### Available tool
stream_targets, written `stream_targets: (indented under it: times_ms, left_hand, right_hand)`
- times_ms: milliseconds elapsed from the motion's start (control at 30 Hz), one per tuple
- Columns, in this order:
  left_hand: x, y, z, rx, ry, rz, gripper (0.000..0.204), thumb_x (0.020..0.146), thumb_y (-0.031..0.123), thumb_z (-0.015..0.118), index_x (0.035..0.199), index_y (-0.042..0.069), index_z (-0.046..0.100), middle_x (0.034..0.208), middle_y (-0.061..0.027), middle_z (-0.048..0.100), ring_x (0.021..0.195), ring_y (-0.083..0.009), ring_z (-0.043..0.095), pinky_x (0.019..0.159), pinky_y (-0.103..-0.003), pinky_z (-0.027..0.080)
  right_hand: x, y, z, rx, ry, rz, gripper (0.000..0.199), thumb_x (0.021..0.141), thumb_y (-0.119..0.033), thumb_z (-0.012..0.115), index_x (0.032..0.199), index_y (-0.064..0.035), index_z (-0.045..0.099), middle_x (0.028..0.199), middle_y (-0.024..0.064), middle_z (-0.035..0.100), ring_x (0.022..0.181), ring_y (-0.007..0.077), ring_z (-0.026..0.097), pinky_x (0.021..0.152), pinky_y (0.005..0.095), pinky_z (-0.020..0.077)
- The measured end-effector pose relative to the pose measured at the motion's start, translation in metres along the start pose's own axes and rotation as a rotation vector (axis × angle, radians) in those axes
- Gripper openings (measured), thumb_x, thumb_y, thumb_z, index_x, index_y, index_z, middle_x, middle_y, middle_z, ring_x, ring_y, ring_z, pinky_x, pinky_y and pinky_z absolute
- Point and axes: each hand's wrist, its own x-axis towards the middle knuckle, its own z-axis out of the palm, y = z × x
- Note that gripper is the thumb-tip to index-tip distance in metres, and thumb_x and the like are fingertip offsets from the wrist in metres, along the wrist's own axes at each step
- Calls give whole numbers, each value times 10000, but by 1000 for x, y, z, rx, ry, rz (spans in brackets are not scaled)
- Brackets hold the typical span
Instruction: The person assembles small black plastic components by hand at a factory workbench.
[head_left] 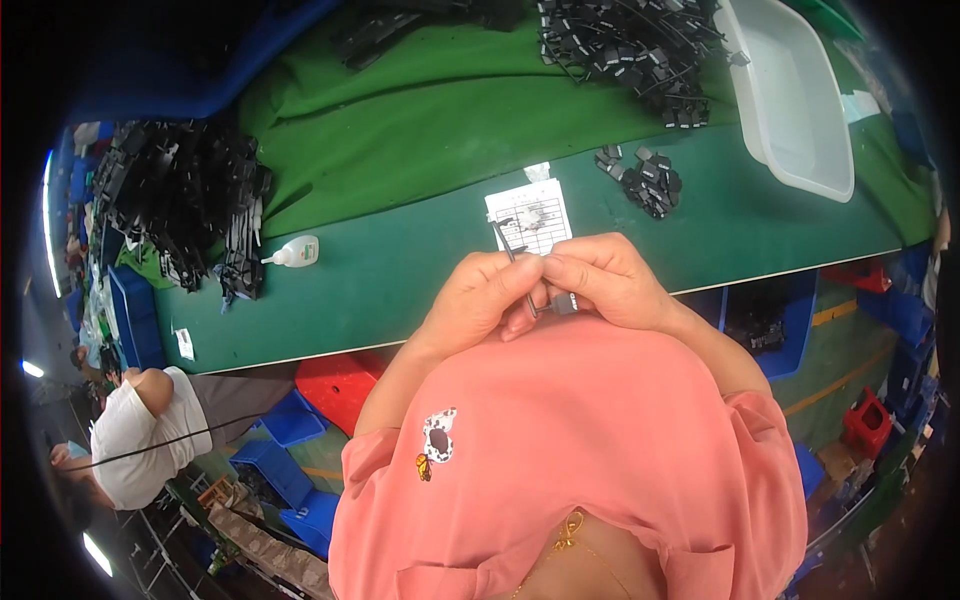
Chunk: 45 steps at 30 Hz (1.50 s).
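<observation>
My left hand point(488, 298) and my right hand point(612, 285) meet fingertip to fingertip in front of my chest, at the table's near edge. Pinched in the left fingers is a thin black plastic strip point(505, 238), one end pointing up and away. A small black block with a pale marking point(566, 303) shows under the right fingers, which are closed on it. Whether block and strip are joined is hidden by the fingers. Just beyond the hands lies a white printed sheet point(556, 205) with a small pale item on it.
Several loose black blocks point(652, 186) lie right of the sheet, below a large heap of black parts point(640, 50). A white tub point(800, 110) stands far right. At left are a white squeeze bottle point(298, 252), a pile of black strips point(170, 190) and a seated person point(145, 445).
</observation>
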Motion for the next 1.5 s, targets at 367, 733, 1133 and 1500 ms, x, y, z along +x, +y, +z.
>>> stream_targets:
  times_ms: [367,733,1133,1500]
  left_hand:
    - [-3,-6,0,-210,22,264,364,816,261,492,523,91,360,443,-14,363,307,-68,244,314,-209,202]
    - [-3,11,4,340,198,125,367,873,275,483,575,61,480,486,15,448,405,-39,375,374,-191,271]
    - [1,9,0,365,-178,-101,236,820,228,546,713,21,587,563,33,470,497,-45,395,462,-195,308]
    - [14,17,-4,-39,-219,240,298,848,160,457,1077,-25,502,712,-109,559,530,-128,466,525,-230,385]
  right_hand:
    - [0,17,1,797,37,-129,279,820,-185,509,588,-32,479,482,0,377,404,79,278,398,221,237]
    - [-2,-7,1,-5,-60,156,347,861,-297,490,653,-31,570,525,-33,433,474,31,361,432,186,268]
    - [-10,10,-5,37,-146,-84,318,870,-224,482,613,-41,519,567,-16,470,489,31,365,436,203,281]
    - [-49,-99,-132,-602,966,-647,201,845,-176,494,877,5,574,628,48,507,553,143,469,500,241,365]
